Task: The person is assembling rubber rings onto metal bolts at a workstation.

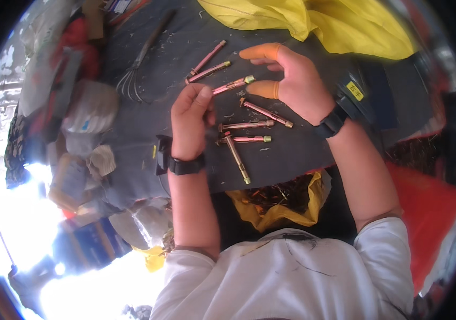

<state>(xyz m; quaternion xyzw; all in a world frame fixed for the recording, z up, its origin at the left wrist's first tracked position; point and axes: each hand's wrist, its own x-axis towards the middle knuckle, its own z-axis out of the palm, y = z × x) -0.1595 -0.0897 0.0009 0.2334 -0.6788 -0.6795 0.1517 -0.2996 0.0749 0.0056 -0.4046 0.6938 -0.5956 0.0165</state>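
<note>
My left hand [189, 114] pinches a sleeve anchor bolt [233, 85] by one end, thumb on top. The bolt's pinkish metal sleeve and greenish nut point up and right. Around the nut, but apart from it, my right hand [300, 80] is open, with orange finger cots on its thumb and forefinger. Two similar bolts lie beyond my left hand, a far bolt [208, 57] and a nearer bolt [209, 71]. Several more lie nearer me, among them a slanted bolt [267, 112], a level bolt [246, 126] and a steep bolt [237, 158].
The bolts lie on a dark cloth-covered table [153, 122]. A wire-tined hand rake [134, 77] is at the far left, a yellow sack [318, 24] at the far right. Below the near edge, an open yellow bag [292, 218] holds many small metal pieces. Plastic bags [92, 106] crowd the left.
</note>
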